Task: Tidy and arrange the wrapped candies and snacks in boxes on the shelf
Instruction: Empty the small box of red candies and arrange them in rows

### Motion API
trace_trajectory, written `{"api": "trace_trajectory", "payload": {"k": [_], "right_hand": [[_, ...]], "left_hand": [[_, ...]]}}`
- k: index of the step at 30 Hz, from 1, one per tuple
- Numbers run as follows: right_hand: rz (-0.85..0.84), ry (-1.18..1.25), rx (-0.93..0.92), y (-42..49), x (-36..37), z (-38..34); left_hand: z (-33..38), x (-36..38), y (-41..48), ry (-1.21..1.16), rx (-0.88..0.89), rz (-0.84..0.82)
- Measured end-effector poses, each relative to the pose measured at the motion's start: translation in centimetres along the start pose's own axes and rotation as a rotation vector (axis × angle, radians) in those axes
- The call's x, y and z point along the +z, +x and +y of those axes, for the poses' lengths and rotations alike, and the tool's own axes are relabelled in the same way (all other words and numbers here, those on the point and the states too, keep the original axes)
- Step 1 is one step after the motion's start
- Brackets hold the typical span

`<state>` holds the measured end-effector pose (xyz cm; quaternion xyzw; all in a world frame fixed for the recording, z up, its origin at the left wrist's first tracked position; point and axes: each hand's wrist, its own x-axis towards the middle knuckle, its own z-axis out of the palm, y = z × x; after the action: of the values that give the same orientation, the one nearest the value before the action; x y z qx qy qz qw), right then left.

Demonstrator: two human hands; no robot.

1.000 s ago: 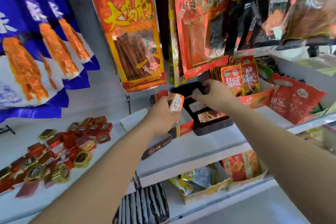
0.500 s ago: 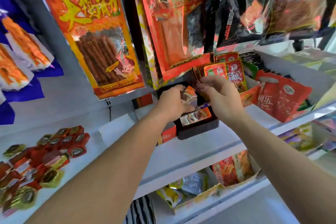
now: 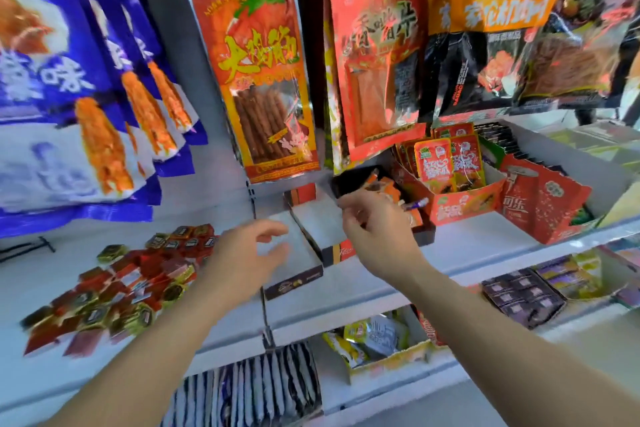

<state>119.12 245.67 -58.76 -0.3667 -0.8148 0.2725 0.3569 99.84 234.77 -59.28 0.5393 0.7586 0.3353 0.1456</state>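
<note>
Left hand (image 3: 249,260): open, fingers loosely spread, holding nothing, blurred; it hovers over the shelf (image 3: 467,243) near the front edge, between the candy pile (image 3: 131,284) and the empty box (image 3: 294,274).
Right hand (image 3: 377,236): fingers curled, thumb and index close together; can't tell if it pinches anything; it sits in front of the black tray (image 3: 349,180), mid-shelf.
Candy pile: loose red and gold wrapped pieces, scattered on the left part of the shelf, not boxed.
Two empty boxes side by side just left of the tray; the second box (image 3: 318,222) is further back; white insides showing.
Tray: holds orange wrapped snacks (image 3: 381,184), partly hidden by the right hand.
Red box (image 3: 464,204): just right of the tray, packets (image 3: 436,163) standing upright in it; red carton (image 3: 543,204) next to it towards the right end.
Above: orange bag (image 3: 256,69) and blue bags (image 3: 52,80) hanging.
Lower shelf: striped packets (image 3: 263,388) at the front edge.
</note>
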Motion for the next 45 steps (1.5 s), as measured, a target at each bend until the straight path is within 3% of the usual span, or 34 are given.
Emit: {"api": "trace_trajectory", "payload": {"k": [5,9,12,16,21,25,27,30,34,38,41,43,45], "right_hand": [[-0.379,-0.182,-0.109,-1.8,6.8,-6.2],[-0.624,-0.346,-0.186,-3.4,12.4,-9.9],[-0.691,-0.4,-0.164,-4.2,15.9,-11.3],[-0.653,-0.506,-0.198,-4.5,20.0,-11.5],[-0.63,-0.456,-0.275,-3.8,22.9,-12.3],[-0.388,-0.386,-0.352,-2.6,23.5,-13.1],[-0.47,-0.43,-0.464,-2.4,24.3,-13.4],[-0.513,-0.589,-0.592,-2.9,24.8,-12.6],[-0.426,-0.688,-0.451,-1.7,23.5,-11.1],[-0.337,-0.562,-0.402,0.0,23.8,-12.7],[-0.501,-0.474,-0.542,1.4,25.8,-14.9],[-0.634,-0.505,-0.507,2.6,27.0,-15.4],[-0.644,-0.536,-0.445,3.4,27.1,-14.5]], "left_hand": [[-8.0,-5.4,-8.0,0.354,-0.063,0.091],[-12.8,-8.1,-11.5,0.538,-0.235,-0.041],[-15.0,-9.3,-13.1,0.549,-0.208,-0.108],[-17.0,-10.8,-14.2,0.546,-0.179,-0.069],[-18.7,-11.7,-14.1,0.51,-0.176,-0.024],[-19.2,-11.9,-12.9,0.37,-0.225,0.115],[-19.2,-11.7,-12.4,0.301,-0.239,0.182],[-19.6,-11.3,-11.7,0.44,-0.173,0.169],[-20.6,-11.8,-11.2,0.482,-0.254,0.222],[-20.8,-12.0,-10.8,0.502,-0.327,0.278],[-20.4,-11.7,-10.4,0.468,-0.164,0.205],[-20.2,-11.6,-10.5,0.451,-0.138,0.118],[-20.7,-11.7,-10.7,0.453,-0.18,0.102]]}}
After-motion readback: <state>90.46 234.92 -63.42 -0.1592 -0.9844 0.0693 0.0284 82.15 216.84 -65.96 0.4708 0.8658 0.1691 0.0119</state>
